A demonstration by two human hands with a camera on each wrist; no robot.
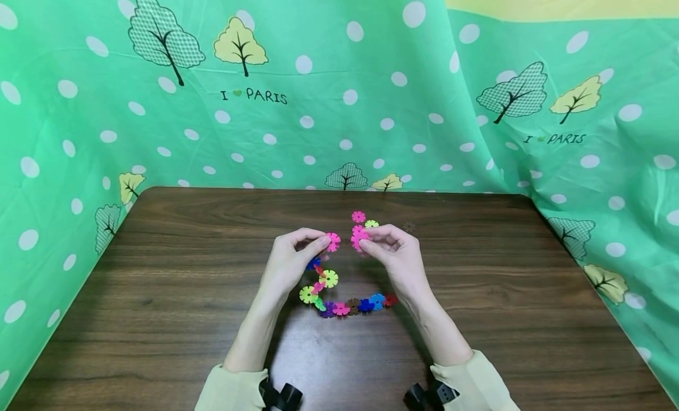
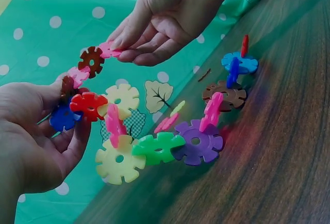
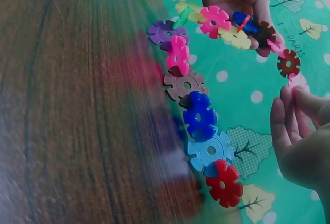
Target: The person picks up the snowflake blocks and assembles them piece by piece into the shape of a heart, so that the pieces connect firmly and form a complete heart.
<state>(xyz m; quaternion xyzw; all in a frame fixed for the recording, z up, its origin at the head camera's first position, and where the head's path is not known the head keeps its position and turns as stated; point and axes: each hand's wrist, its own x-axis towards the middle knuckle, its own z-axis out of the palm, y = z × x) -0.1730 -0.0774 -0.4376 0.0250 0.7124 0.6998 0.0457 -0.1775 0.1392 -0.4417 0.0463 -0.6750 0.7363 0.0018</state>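
Note:
A chain of colorful slotted flower-shaped plastic discs curves between and below my hands. My left hand [image 1: 286, 259] holds the chain near its upper end, fingers around a blue disc [image 2: 63, 118] and a brown one beside it. From there a pink disc [image 2: 79, 76] and a brown disc [image 2: 91, 62] lead to the end pink disc [image 2: 109, 50], which my right hand [image 1: 399, 255] pinches between thumb and fingers. The rest runs down through red, yellow, green and purple discs [image 2: 197, 141] to a red disc [image 3: 224, 184] at the other end, along the table.
Beyond my right hand lie a loose pink disc [image 1: 358, 216], a yellow-green disc [image 1: 372, 224] and a brown disc [image 1: 408, 227], hard to see against the dark wooden table [image 1: 175, 316]. A green dotted cloth [image 1: 318, 116] hangs behind the table and along its sides.

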